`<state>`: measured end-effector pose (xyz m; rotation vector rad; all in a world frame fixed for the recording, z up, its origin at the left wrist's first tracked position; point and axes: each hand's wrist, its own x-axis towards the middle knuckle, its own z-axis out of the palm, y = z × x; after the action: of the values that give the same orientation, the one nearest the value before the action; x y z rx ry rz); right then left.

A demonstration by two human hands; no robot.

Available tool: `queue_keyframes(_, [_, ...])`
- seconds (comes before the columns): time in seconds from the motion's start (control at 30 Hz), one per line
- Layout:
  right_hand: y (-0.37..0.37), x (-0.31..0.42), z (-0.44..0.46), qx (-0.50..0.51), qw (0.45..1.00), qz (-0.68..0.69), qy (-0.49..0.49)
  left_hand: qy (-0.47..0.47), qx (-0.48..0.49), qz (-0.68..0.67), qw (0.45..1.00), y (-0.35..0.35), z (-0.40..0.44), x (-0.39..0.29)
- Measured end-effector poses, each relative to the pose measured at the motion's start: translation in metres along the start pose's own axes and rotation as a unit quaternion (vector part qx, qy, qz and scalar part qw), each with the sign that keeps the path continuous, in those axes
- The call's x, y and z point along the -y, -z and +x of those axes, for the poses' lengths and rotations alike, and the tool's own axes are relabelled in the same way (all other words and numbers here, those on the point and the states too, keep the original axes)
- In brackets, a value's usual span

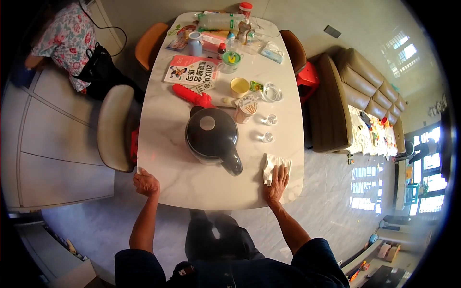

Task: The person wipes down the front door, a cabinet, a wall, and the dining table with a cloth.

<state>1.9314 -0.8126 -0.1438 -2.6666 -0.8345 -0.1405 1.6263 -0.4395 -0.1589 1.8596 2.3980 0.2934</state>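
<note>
My left hand is closed at the near left corner of the white marbled table, fingers curled against its edge. On the right side of the tabletop, my right hand presses a crumpled white cloth, its fingers laid over the fabric. A large dark electric kettle stands between the two hands, its handle pointing toward me and to the right. Beyond the cloth are two small clear glasses. Behind the kettle stands a paper cup with printing on it.
Farther back are a workbook, a red-handled tool, a yellow cup, a glass bowl and several bottles. Chairs flank the table. A person in a floral top is at the far left; a brown sofa stands right.
</note>
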Motion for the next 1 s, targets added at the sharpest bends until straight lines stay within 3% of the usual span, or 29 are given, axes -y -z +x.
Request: queue_keyframes(1.0, [0.0069,0.0064,0.0005,0.009,1.0,0.005,0.002,0.017,0.011,0.011,1.0,0.0099,-0.0007,-0.0049])
